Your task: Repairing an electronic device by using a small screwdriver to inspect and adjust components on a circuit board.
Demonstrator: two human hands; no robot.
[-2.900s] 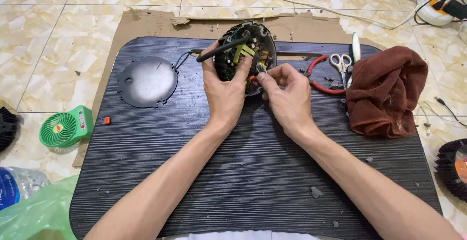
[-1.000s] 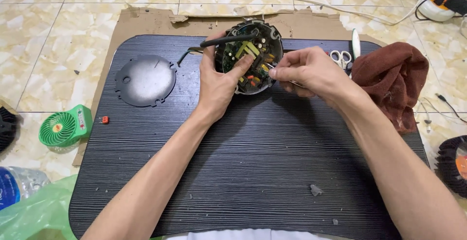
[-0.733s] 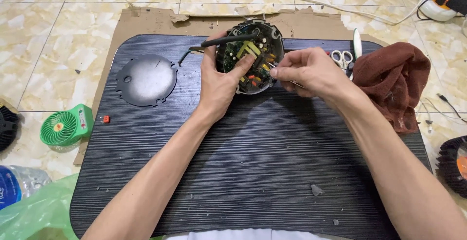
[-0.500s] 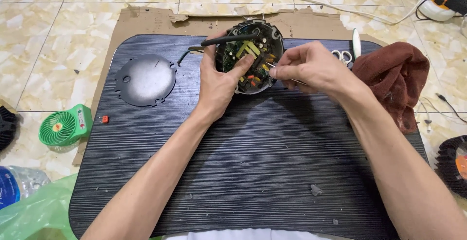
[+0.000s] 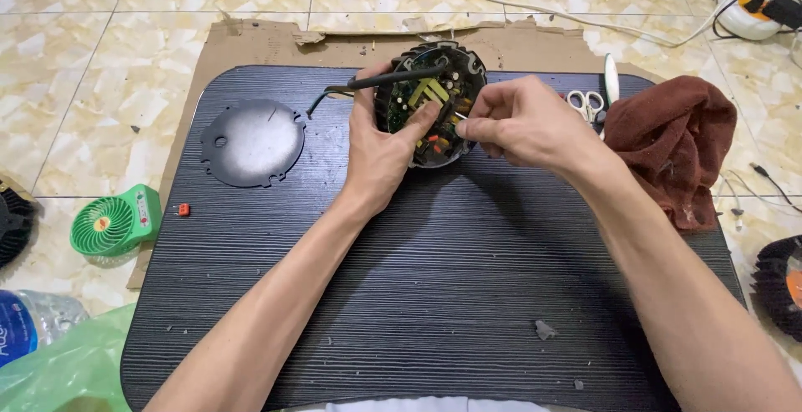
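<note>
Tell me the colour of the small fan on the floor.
Green, with a small orange centre: the small fan, head view.

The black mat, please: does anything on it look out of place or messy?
Small grey crumbs of debris lie scattered on the black mat near its front edge, and a brown cloth sits crumpled over its right edge.

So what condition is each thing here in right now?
Round housing: open, circuit parts exposed, tilted.
Metal cover plate: off, flat on the mat.
Left hand: gripping the housing.
Right hand: pinching something thin at its rim.
Scissors: closed.
Brown cloth: crumpled.
</note>
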